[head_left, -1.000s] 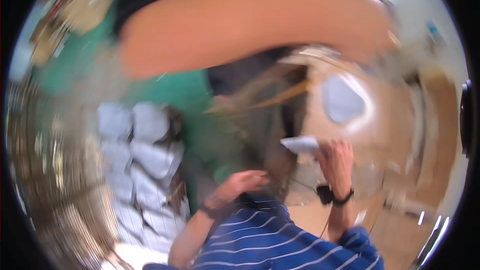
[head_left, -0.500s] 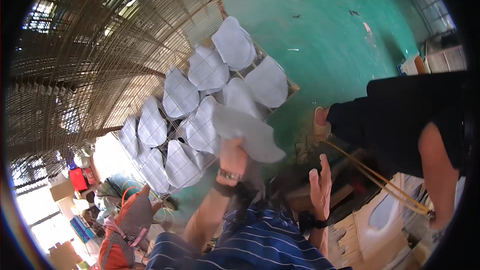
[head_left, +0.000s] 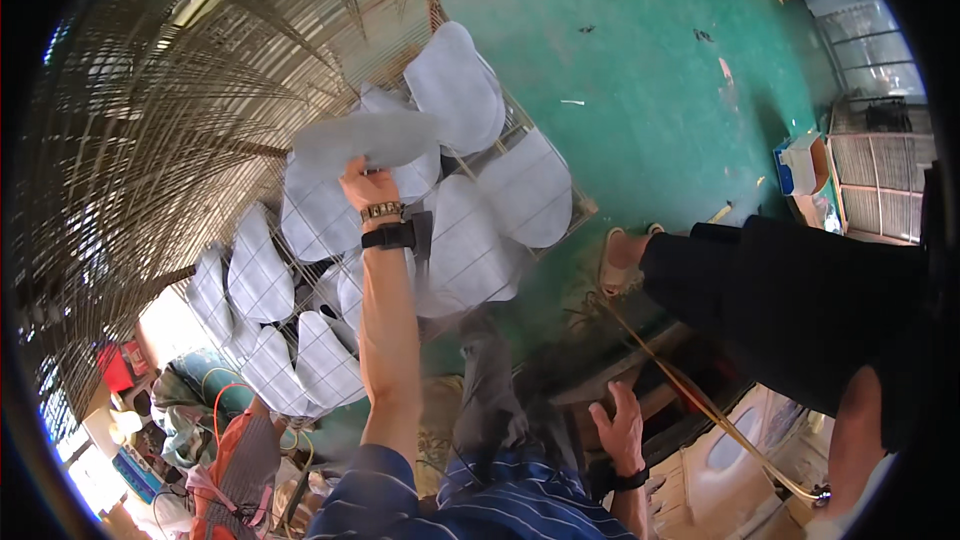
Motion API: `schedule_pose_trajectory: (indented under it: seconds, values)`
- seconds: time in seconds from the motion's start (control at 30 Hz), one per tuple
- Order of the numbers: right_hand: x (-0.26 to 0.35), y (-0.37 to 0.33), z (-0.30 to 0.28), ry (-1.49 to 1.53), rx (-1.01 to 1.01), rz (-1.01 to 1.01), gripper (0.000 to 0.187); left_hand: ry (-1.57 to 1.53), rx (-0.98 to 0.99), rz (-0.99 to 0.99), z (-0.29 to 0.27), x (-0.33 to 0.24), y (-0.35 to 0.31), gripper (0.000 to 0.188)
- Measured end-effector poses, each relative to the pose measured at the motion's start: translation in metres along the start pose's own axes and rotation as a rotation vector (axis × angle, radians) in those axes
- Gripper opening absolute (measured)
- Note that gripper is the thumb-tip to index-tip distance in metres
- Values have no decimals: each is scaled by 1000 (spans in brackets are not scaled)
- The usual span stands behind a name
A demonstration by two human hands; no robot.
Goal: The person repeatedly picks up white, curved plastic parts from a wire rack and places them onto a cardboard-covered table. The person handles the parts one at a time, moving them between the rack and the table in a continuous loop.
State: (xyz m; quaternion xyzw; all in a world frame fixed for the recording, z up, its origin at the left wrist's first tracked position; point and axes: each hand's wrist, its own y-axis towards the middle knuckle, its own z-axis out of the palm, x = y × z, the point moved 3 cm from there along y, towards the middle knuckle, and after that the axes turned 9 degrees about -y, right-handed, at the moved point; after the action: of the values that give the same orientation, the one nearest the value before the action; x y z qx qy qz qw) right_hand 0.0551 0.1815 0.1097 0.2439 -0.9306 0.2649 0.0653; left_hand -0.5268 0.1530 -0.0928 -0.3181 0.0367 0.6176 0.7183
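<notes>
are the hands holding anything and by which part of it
The left hand holds a flat grey piece by its near edge, about midway along; the right hand holds nothing.

My left hand point(head_left: 370, 187) partly hidden by held grey piece point(head_left: 370, 138), itself slightly blurred. My forearm point(head_left: 390, 360) covers part of racked grey pieces point(head_left: 468, 250). Co-worker point(head_left: 800, 300) cut off at right rim. Dark specks point(head_left: 703, 36) on green floor point(head_left: 640, 140) too small to identify.

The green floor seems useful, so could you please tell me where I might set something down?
The widest bare floor, bar small scraps, lies between the rack, the small box and a co-worker's foot. The rack is crowded with grey pieces; the left hand holds another piece over them.
</notes>
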Motion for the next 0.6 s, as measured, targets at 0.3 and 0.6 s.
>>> schedule_pose_trajectory:
  seconds: [0.3,0.6]
  values:
    - [-21,-5,49,106,122,14,52,1425,400,4,-288,17,183,22]
    - [-40,-39,-2,127,90,33,52,2837,1287,66,-219,38,-74,27]
